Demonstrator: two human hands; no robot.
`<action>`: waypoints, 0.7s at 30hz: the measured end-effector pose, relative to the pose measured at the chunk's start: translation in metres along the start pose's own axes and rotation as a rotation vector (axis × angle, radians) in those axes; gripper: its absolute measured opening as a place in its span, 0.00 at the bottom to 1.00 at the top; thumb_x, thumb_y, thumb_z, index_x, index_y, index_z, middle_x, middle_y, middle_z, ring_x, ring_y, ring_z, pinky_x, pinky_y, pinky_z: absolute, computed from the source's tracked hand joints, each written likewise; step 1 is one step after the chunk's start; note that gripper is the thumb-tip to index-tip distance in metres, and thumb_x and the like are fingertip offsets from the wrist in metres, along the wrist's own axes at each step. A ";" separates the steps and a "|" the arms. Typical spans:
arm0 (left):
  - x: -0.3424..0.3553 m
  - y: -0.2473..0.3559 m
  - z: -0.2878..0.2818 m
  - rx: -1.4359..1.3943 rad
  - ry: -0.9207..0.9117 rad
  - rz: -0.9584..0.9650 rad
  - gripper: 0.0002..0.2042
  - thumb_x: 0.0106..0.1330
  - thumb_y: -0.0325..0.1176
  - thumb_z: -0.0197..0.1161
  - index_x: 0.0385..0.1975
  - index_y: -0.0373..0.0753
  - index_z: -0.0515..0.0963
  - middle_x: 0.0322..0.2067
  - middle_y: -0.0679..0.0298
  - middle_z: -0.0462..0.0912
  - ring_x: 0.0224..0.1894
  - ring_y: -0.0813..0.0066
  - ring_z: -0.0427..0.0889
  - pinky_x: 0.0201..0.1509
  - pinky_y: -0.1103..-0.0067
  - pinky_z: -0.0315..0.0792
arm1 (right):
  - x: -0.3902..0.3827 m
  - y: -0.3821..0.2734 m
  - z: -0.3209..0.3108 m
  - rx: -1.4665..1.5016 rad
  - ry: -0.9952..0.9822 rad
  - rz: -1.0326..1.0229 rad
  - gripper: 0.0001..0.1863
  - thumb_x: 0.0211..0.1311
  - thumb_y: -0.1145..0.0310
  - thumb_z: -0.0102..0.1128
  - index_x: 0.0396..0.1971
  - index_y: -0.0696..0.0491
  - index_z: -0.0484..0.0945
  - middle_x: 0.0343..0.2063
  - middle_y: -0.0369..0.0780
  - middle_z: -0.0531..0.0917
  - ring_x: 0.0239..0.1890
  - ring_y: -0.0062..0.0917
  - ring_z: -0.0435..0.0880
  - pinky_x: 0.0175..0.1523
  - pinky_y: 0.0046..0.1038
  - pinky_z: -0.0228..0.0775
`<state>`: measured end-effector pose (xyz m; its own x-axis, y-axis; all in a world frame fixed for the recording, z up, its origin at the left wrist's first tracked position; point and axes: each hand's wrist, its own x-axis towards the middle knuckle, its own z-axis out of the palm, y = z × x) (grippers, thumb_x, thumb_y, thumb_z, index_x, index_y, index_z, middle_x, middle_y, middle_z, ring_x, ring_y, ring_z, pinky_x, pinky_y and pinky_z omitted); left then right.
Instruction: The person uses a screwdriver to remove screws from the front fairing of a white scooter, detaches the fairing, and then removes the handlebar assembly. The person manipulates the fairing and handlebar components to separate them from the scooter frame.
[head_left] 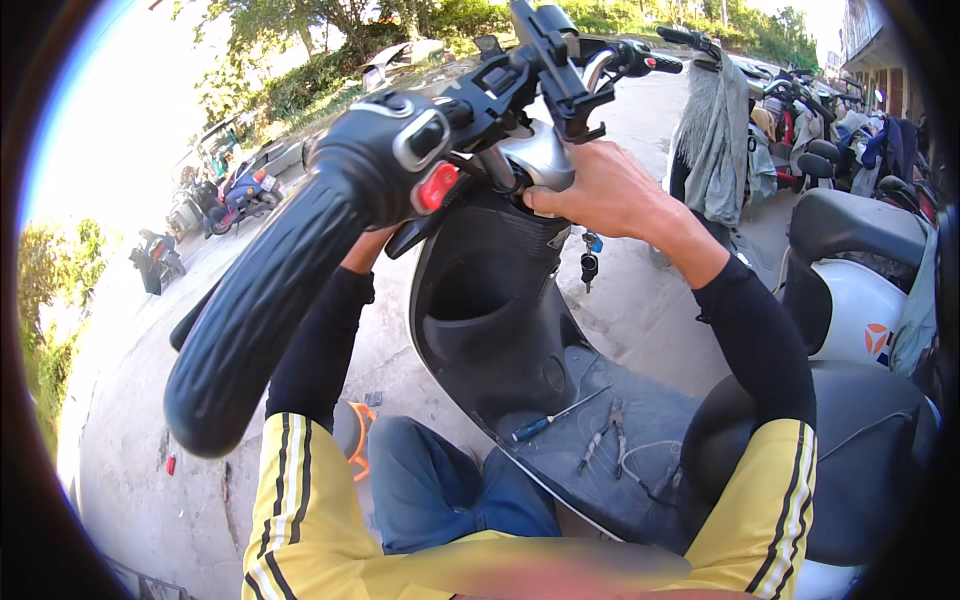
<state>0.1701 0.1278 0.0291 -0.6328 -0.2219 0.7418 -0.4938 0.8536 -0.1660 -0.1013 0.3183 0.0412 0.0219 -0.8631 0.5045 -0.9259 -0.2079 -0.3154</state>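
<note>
An electric scooter stands before me, its black ribbed handlebar grip [270,290] reaching toward me at the left. My right hand [615,190] is closed on the silver steering-column cover [540,155] below the handlebar, thumb on the near side and the other fingers partly hidden. Behind the handlebar, only the back edge of my left hand [368,250] shows; its fingers are hidden. Keys [589,262] hang at the front panel [490,270] below my right hand. On the footboard lie a screwdriver [535,428] and pliers [605,437].
The scooter's black seat [850,450] is at the lower right. Beyond it stands a white scooter [848,305], with a row of parked scooters farther off. An orange-and-grey object [357,440] sits by my knee. A small red object [171,464] lies on the concrete at left.
</note>
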 end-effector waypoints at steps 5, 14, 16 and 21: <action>0.004 0.002 0.019 -0.404 0.178 0.007 0.19 0.69 0.32 0.67 0.60 0.41 0.80 0.57 0.52 0.80 0.63 0.57 0.77 0.69 0.67 0.70 | -0.003 -0.013 -0.008 -0.021 -0.078 0.083 0.51 0.57 0.45 0.72 0.72 0.65 0.67 0.43 0.59 0.88 0.47 0.46 0.90 0.56 0.38 0.77; 0.028 0.038 -0.007 -0.579 0.436 0.026 0.14 0.69 0.33 0.71 0.51 0.39 0.80 0.48 0.52 0.76 0.44 0.51 0.86 0.48 0.64 0.83 | -0.009 0.005 0.014 0.232 -0.007 0.030 0.32 0.63 0.55 0.73 0.58 0.65 0.79 0.48 0.49 0.87 0.47 0.33 0.86 0.56 0.34 0.76; 0.027 0.039 -0.005 -0.639 0.436 0.007 0.18 0.67 0.41 0.75 0.51 0.39 0.80 0.49 0.51 0.76 0.45 0.49 0.86 0.49 0.63 0.82 | -0.011 0.007 0.018 0.172 0.007 0.112 0.31 0.64 0.59 0.74 0.61 0.60 0.77 0.48 0.47 0.87 0.49 0.33 0.85 0.58 0.34 0.75; 0.030 0.041 0.012 -0.705 0.506 -0.045 0.18 0.64 0.34 0.77 0.50 0.37 0.81 0.50 0.54 0.75 0.45 0.51 0.86 0.47 0.66 0.84 | -0.009 -0.007 0.020 -0.034 0.016 -0.024 0.28 0.60 0.56 0.78 0.50 0.61 0.78 0.38 0.44 0.85 0.44 0.30 0.83 0.54 0.32 0.75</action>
<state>0.1238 0.1500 0.0364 -0.1976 -0.1695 0.9655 0.0784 0.9791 0.1879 -0.0870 0.3184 0.0225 0.0389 -0.8504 0.5247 -0.9374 -0.2129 -0.2755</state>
